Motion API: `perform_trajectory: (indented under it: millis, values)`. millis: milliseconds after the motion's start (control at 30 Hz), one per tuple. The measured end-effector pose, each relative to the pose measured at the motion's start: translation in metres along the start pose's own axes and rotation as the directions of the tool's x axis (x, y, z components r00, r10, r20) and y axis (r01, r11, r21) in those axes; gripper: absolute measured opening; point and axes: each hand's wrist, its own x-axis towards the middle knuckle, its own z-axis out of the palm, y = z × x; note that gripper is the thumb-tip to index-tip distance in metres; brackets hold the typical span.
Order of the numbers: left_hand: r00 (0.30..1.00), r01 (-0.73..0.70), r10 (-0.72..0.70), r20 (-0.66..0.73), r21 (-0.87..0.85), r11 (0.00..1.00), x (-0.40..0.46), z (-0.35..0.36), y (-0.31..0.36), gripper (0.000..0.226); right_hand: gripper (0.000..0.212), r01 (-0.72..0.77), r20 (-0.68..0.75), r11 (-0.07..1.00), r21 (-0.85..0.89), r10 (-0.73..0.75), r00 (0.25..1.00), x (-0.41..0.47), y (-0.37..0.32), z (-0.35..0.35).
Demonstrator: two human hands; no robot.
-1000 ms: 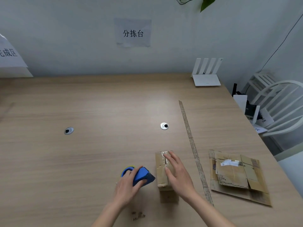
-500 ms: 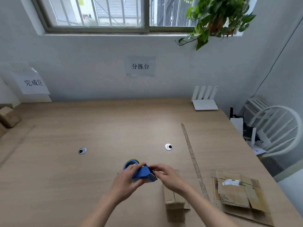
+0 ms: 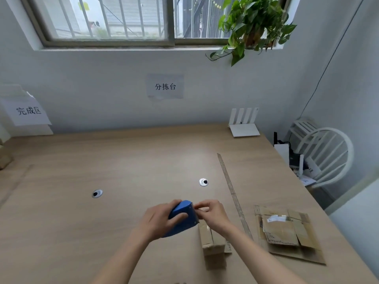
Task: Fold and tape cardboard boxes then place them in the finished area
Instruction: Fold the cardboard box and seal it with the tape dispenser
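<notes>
My left hand grips a blue tape dispenser held above the wooden table. My right hand pinches at the dispenser's front edge, where the tape end sits. Just below and right of the dispenser a small folded cardboard box stands on the table, partly hidden by my right wrist. A stack of flattened cardboard boxes lies to the right.
A long cardboard strip runs across the table between the small box and the flat stack. Two cable grommets sit mid-table. A white router stands at the back right, a white chair beyond the table edge, a paper sign at far left.
My right hand left the top of the small box and came up to the dispenser's front. My left hand lifted the dispenser. The camera tilted upward.
</notes>
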Motion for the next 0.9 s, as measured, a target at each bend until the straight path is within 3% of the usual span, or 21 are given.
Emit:
perform_trajectory:
  millis: [100,233,333,800,900]
  values:
    - [0.995,-0.039,0.035,0.09,0.051,0.998,0.005,0.016,0.009,0.063,0.012,-0.062,0.024,0.995,-0.079,0.064,0.998,-0.016,0.023,-0.01]
    - [0.978,-0.007,-0.008,0.209,0.072,0.997,0.003,0.041,0.003,0.065,0.014,-0.269,-0.194,0.963,-0.01,0.263,0.945,-0.036,0.067,-0.053]
    - [0.965,0.01,-0.037,0.26,0.104,0.995,0.002,0.054,0.003,0.063,0.003,-0.347,-0.267,0.932,-0.106,0.31,0.913,-0.043,0.094,-0.065]
    - [0.962,-0.047,-0.01,0.273,0.203,0.978,0.008,0.095,-0.006,0.063,0.015,-0.375,-0.264,0.882,-0.287,0.303,0.915,-0.028,0.118,-0.055]
    - [0.953,-0.022,-0.034,0.301,0.181,0.983,0.009,0.102,-0.009,0.063,0.009,-0.364,-0.282,0.891,-0.271,0.289,0.915,-0.026,0.12,-0.051]
